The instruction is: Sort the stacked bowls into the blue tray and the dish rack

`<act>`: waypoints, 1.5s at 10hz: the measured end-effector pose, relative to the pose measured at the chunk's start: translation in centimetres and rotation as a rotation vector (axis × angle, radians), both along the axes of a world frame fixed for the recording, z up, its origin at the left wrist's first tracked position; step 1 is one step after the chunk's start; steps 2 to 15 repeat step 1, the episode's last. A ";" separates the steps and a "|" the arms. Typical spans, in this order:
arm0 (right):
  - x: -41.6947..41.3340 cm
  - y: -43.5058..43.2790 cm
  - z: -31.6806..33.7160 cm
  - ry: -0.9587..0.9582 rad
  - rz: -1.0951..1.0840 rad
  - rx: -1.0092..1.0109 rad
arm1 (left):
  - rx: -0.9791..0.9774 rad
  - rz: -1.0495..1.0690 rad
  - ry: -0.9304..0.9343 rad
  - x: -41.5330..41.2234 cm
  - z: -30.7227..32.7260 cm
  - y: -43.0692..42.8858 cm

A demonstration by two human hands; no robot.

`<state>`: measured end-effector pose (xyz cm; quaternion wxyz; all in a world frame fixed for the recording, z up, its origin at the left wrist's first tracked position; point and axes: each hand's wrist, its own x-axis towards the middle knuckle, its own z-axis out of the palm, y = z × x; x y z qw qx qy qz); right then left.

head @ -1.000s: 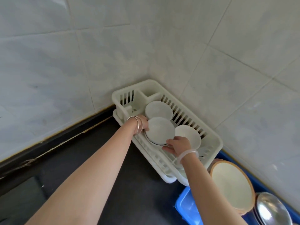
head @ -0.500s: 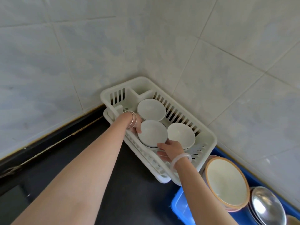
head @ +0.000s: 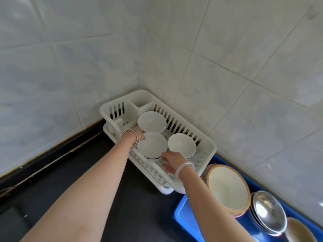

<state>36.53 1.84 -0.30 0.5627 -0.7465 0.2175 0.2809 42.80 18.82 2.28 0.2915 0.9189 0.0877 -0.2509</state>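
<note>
A white dish rack point(head: 208, 147) sits in the tiled corner and holds three white bowls. The near bowl point(head: 152, 145) is a small stack with a dark rim line, resting low in the rack. My left hand point(head: 139, 135) grips its far left side, and my right hand point(head: 172, 160) touches its near right side. Behind it sits a second bowl point(head: 151, 121), and to its right a third bowl point(head: 181, 145). The blue tray point(head: 183, 217) lies at the lower right and carries larger bowls.
In the blue tray stand a large cream bowl with a brown rim point(head: 227, 187), stacked steel bowls point(head: 269, 212) and a tan bowl point(head: 300, 231) at the frame edge. Dark countertop point(head: 87, 163) stretches to the left. Tiled walls close in behind and to the right.
Both hands have lowered the near bowl stack into the rack. My right hand has slid a little down and off its rim. The view has shifted slightly.
</note>
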 end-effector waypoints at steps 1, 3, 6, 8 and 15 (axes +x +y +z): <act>-0.7 -1.6 2.7 -0.142 -0.089 0.089 | -0.030 0.155 -0.159 -1.4 -0.2 -0.2; -0.7 -1.6 2.7 -0.142 -0.089 0.089 | -0.030 0.155 -0.159 -1.4 -0.2 -0.2; -0.7 -1.6 2.7 -0.142 -0.089 0.089 | -0.030 0.155 -0.159 -1.4 -0.2 -0.2; -0.7 -1.6 2.7 -0.142 -0.089 0.089 | -0.030 0.155 -0.159 -1.4 -0.2 -0.2; -0.7 -1.6 2.7 -0.142 -0.089 0.089 | -0.030 0.155 -0.159 -1.4 -0.2 -0.2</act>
